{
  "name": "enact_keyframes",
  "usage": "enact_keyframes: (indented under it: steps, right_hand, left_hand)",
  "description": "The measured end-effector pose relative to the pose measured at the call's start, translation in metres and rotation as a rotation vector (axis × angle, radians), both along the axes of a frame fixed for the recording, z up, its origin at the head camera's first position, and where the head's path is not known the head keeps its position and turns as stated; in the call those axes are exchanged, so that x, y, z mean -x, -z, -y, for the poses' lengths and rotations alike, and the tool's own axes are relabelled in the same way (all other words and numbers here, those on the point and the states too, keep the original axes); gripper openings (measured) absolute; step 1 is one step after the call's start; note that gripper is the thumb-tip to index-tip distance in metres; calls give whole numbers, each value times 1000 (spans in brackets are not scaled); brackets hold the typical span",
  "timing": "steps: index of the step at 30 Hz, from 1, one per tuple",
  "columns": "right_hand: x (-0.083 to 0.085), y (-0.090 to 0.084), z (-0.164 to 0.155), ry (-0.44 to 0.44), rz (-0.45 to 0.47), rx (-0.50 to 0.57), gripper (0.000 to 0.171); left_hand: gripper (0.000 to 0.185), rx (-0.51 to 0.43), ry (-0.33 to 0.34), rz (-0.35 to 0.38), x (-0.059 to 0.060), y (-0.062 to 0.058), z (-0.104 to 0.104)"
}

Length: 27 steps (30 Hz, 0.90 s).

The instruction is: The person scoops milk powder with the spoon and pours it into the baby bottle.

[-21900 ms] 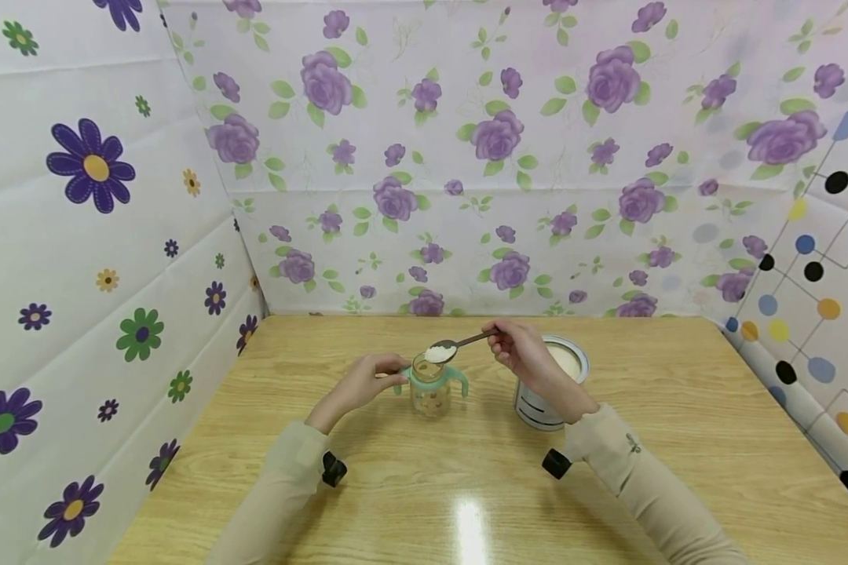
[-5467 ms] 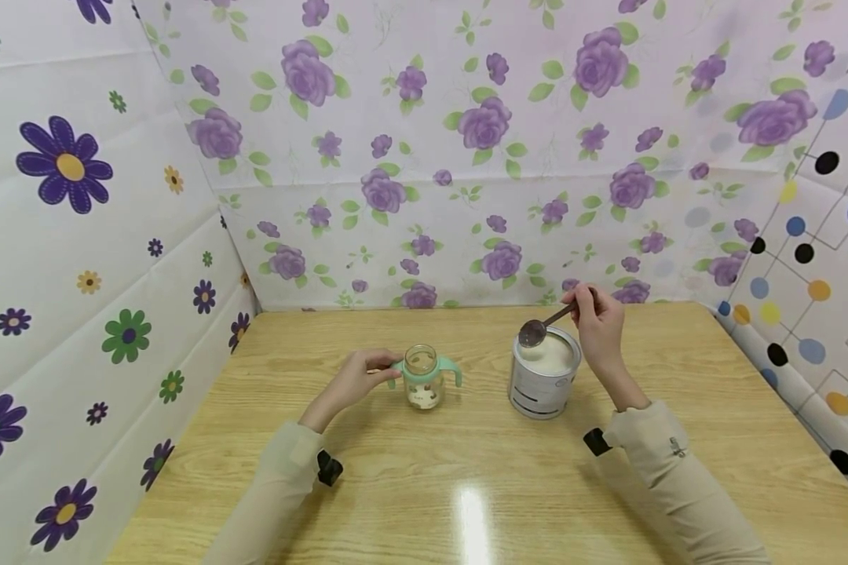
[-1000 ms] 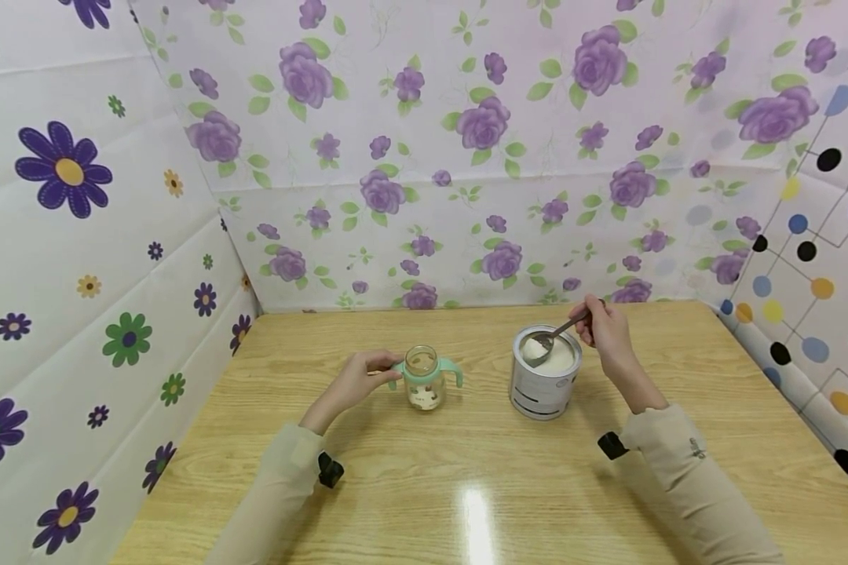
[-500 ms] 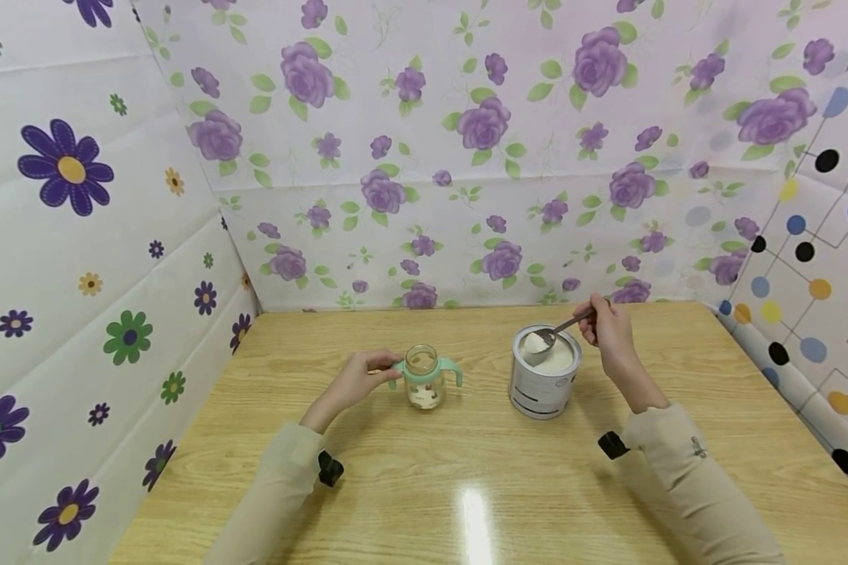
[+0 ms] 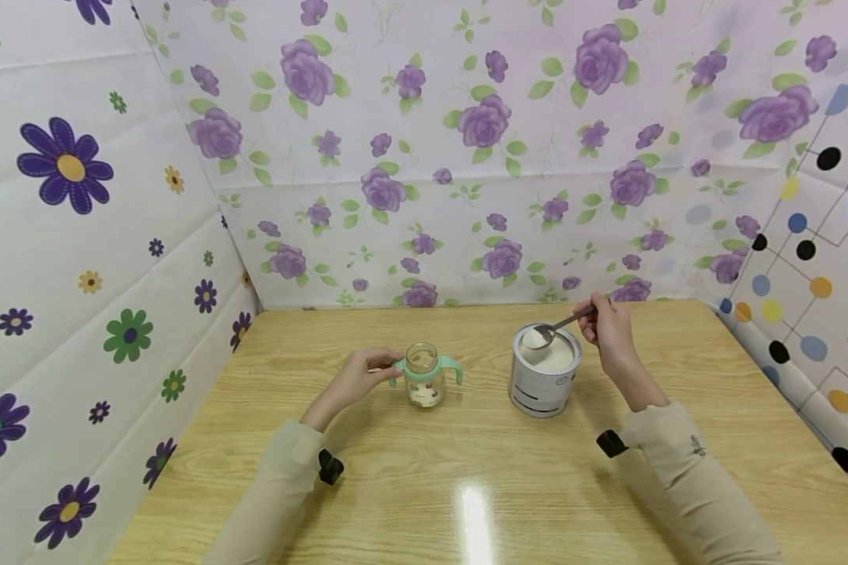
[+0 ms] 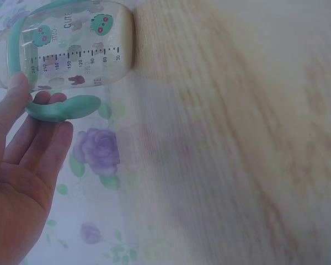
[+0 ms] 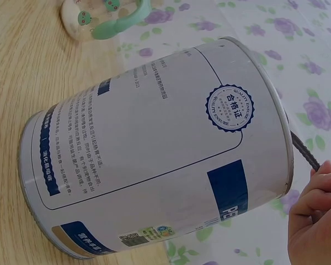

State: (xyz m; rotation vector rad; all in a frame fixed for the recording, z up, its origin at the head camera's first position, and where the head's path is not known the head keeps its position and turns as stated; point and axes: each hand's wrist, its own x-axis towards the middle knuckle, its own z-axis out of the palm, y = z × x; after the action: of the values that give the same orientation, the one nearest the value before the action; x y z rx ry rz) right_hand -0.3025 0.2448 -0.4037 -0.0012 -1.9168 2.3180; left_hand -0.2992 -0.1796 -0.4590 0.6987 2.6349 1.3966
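Note:
A clear baby bottle [image 5: 425,386] with a green collar and two green handles stands uncapped on the table. My left hand [image 5: 356,380] pinches its left handle [image 6: 63,109] between thumb and fingers. Measuring marks and cartoon prints show on the bottle [image 6: 77,49] in the left wrist view; its base looks pale. To the right stands an open tin [image 5: 540,388] of off-white powder [image 5: 560,361]. My right hand [image 5: 606,333] grips a dark metal spoon [image 5: 572,318] by its handle end. The spoon's bowl, heaped with powder, is at the tin's mouth. In the right wrist view the tin hides the bowl.
The wooden table [image 5: 396,486] runs up to a flowered cloth [image 5: 452,235] at the back. Patterned cloths also hang at the left and right sides. A black wrist camera [image 5: 330,467] sits at the left cuff, another [image 5: 612,444] at the right.
Long before, the loaded spoon was over the bottle; later its bowl looked bare above the tin. Now it carries powder and has risen slightly within the last second. The left hand keeps its hold.

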Motion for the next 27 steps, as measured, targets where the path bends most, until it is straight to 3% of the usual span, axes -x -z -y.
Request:
enact_keyframes:
  steps: [27]
  right_hand:
    - [2, -6, 3, -17, 39, 116, 48]
  left_hand:
    - [32, 5, 10, -5, 0, 0, 0]
